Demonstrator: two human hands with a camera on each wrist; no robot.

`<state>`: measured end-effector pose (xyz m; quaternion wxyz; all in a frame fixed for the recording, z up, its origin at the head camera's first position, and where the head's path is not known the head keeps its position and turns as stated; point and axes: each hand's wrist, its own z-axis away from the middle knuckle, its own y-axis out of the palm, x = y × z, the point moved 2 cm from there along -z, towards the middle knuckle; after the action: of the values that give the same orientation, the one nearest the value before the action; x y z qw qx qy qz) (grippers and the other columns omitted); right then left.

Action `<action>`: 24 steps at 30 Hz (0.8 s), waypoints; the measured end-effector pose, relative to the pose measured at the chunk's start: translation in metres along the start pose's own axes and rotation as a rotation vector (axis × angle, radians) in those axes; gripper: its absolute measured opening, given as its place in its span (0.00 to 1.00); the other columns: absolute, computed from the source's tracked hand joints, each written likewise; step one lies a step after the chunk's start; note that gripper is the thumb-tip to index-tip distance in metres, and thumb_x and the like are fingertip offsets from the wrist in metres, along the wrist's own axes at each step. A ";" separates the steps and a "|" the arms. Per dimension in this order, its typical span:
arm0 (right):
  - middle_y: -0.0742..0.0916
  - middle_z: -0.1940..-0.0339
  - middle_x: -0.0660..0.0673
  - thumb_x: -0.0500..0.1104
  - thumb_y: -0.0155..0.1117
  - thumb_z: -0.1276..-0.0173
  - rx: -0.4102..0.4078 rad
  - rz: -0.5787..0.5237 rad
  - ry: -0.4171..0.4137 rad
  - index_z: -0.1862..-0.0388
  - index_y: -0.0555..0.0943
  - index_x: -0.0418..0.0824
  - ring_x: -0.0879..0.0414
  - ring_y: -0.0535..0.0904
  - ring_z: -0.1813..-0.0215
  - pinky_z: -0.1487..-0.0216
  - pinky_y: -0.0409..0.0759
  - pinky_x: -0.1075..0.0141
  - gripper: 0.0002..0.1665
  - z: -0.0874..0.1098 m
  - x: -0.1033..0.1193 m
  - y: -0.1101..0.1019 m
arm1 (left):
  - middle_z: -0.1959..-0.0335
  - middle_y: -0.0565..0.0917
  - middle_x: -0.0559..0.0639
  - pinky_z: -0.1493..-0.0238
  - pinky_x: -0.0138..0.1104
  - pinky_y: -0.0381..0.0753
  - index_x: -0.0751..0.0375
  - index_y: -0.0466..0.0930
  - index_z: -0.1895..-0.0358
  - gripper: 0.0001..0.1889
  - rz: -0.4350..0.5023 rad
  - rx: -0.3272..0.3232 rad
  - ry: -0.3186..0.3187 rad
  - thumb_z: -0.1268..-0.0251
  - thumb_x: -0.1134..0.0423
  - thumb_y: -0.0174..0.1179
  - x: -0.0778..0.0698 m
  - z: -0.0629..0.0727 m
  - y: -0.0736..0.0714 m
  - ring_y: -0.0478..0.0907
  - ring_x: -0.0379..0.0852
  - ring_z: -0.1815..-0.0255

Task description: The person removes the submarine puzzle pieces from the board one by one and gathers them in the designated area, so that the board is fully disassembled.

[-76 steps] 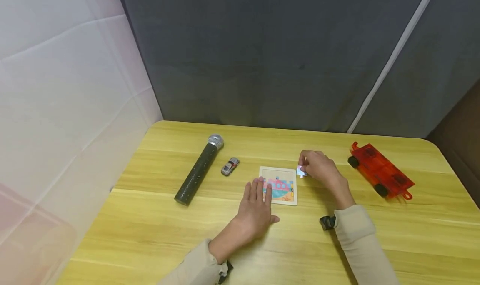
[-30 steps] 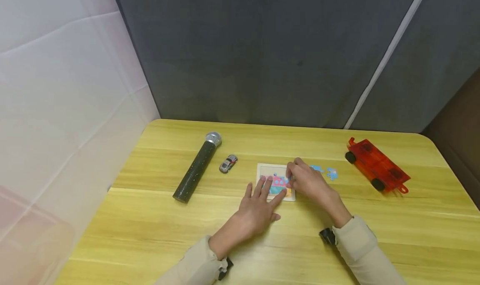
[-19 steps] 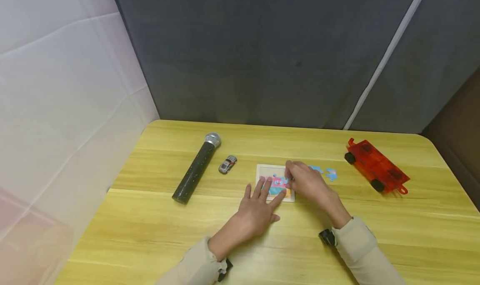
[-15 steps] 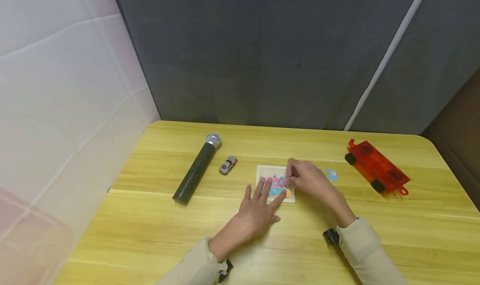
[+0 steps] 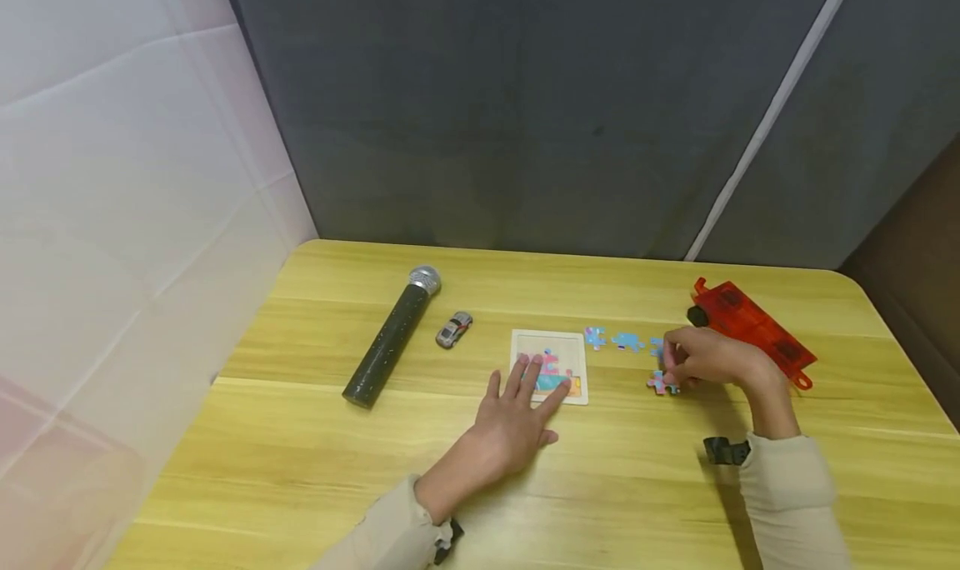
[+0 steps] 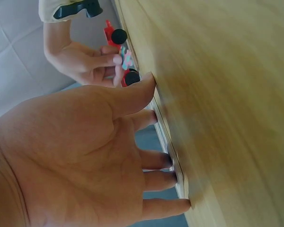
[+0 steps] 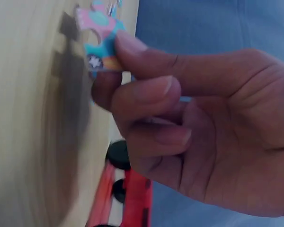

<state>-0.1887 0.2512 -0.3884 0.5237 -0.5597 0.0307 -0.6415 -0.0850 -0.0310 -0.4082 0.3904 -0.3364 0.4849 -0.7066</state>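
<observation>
A pink and teal puzzle piece [image 7: 100, 42] is pinched between the thumb and fingertips of my right hand [image 5: 708, 357], just above the table right of the puzzle board [image 5: 551, 342]. In the right wrist view its shadow falls on the wood. My left hand [image 5: 506, 424] lies with fingers spread and straight, fingertips resting on the lower left of the board. Pink, teal and orange pieces fill part of the board's lower area, some of them hidden under those fingers. Loose blue puzzle pieces [image 5: 627, 342] lie in a row to the right, one partly behind my right hand.
A red see-through toy car [image 5: 757, 324] with black wheels sits at the right, close behind my right hand. Left of the board are a small toy car [image 5: 454, 330] and a black microphone [image 5: 390, 341]. A dark partition [image 5: 487, 120] rises behind the table.
My right hand first set down a loose piece beside the board, then reached onto the board and has now moved right, holding a pink puzzle piece lifted from it. The left hand stays on the board.
</observation>
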 end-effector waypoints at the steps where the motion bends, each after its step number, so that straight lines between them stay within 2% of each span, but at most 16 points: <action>1: 0.77 0.76 0.49 0.32 0.71 0.25 0.003 -0.006 0.018 0.66 0.75 0.37 0.55 0.70 0.73 0.70 0.70 0.66 0.12 0.002 -0.003 -0.001 | 0.08 0.51 0.61 0.14 0.56 0.65 0.34 0.51 0.09 0.36 -0.002 0.001 0.000 0.13 0.39 0.49 0.000 0.000 0.000 0.50 0.60 0.07; 8: 0.81 0.75 0.47 0.32 0.71 0.26 -0.043 0.059 0.074 0.66 0.76 0.36 0.55 0.74 0.73 0.68 0.73 0.64 0.11 -0.001 -0.012 -0.002 | 0.08 0.51 0.61 0.14 0.57 0.64 0.35 0.51 0.08 0.37 0.009 0.001 0.002 0.13 0.39 0.49 0.001 0.000 0.000 0.49 0.60 0.07; 16: 0.80 0.77 0.46 0.31 0.72 0.29 -0.124 0.142 0.105 0.66 0.77 0.34 0.54 0.75 0.74 0.65 0.74 0.61 0.11 -0.007 -0.008 0.001 | 0.08 0.51 0.61 0.14 0.57 0.64 0.35 0.51 0.08 0.36 0.020 -0.004 -0.002 0.12 0.40 0.49 0.002 0.002 0.001 0.49 0.60 0.07; 20: 0.82 0.81 0.46 0.33 0.74 0.30 -0.151 0.195 0.169 0.70 0.79 0.35 0.54 0.76 0.75 0.66 0.73 0.62 0.12 -0.009 -0.005 0.003 | 0.08 0.51 0.60 0.14 0.57 0.63 0.42 0.51 0.08 0.38 0.032 -0.009 -0.011 0.13 0.40 0.50 0.003 0.002 0.001 0.48 0.59 0.07; 24: 0.82 0.85 0.47 0.34 0.73 0.29 -0.152 0.244 0.213 0.77 0.82 0.38 0.55 0.74 0.76 0.69 0.72 0.63 0.15 -0.012 -0.004 0.004 | 0.07 0.51 0.59 0.13 0.55 0.64 0.47 0.52 0.09 0.39 -0.007 -0.009 -0.021 0.13 0.38 0.49 0.003 0.002 0.000 0.49 0.58 0.07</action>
<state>-0.1955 0.2454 -0.3982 0.5477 -0.5188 0.2021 -0.6246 -0.0849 -0.0346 -0.4072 0.3916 -0.3471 0.4829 -0.7022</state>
